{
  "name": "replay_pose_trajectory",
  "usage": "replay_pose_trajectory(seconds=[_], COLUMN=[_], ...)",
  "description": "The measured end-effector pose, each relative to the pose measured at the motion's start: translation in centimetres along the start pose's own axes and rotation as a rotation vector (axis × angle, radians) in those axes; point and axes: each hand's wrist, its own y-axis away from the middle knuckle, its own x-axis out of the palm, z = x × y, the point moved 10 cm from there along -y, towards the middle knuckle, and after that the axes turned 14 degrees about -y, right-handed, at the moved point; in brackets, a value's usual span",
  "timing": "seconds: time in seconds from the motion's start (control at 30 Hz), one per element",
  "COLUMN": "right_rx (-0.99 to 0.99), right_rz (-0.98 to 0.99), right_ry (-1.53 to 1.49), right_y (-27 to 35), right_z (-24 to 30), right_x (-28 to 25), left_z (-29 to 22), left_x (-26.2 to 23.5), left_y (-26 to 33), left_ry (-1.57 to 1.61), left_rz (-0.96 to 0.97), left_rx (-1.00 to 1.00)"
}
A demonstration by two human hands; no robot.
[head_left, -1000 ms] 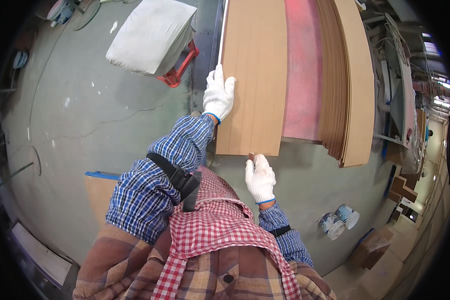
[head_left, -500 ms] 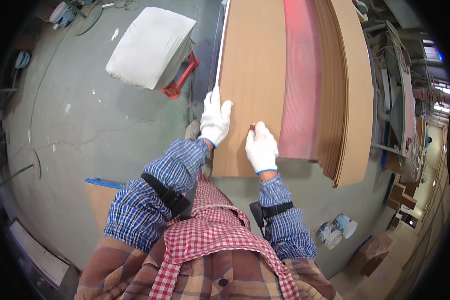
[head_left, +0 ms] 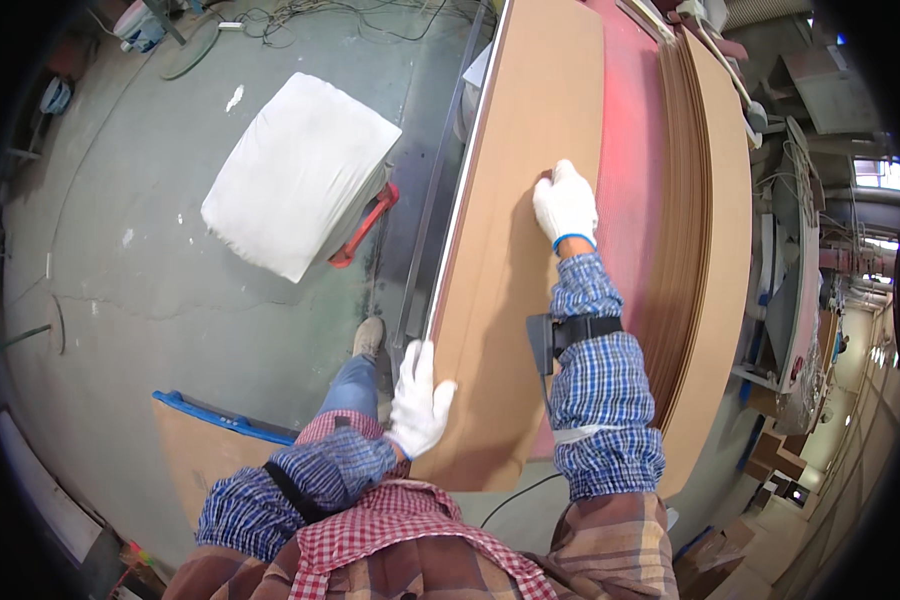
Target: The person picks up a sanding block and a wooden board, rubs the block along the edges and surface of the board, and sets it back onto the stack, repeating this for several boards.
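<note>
A long light-brown board [head_left: 540, 110] runs away from me on a red surface, with a white strip along its left edge. My left hand [head_left: 420, 402], in a white knit glove, lies on the board's near left edge with fingers stretched out and thumb apart. Farther up, my right hand [head_left: 567, 205], gloved the same way, is closed and pressed down on the board near its right edge. A bit of something brown shows at its fingertips, mostly hidden, and I cannot make out what it is.
Right of the red surface [head_left: 632, 130] stands a stack of brown boards [head_left: 722, 200]. On the left, a white-covered block [head_left: 295, 175] sits on a red stand [head_left: 370, 225]. Cables [head_left: 300, 22] trail on the far floor. A blue-edged panel [head_left: 200, 440] is near left.
I have stepped forward along the board. My right hand has slid farther up it, still closed. My left hand remains at the left edge, now nearer my body.
</note>
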Motion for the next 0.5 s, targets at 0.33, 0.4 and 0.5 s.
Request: replay_pose_trajectory(seconds=[0.33,0.4,0.5], right_rx=[-0.056,-0.091,-0.117], right_rz=[0.033,-0.022,-0.115], right_ry=[0.029,0.006,-0.190], right_y=[-13.2,-10.8,-3.8], right_z=[2.0,1.7,0.6], right_x=[-1.2,-1.8,-2.7], left_z=[-0.5,-0.6,-0.4], left_x=[-0.2,0.0,0.6], left_y=[0.3,0.6,0.1], left_ry=[-0.007,-0.007,-0.001], left_rz=[0.032,0.031,0.028], left_rx=[0.003,0.020,0.022])
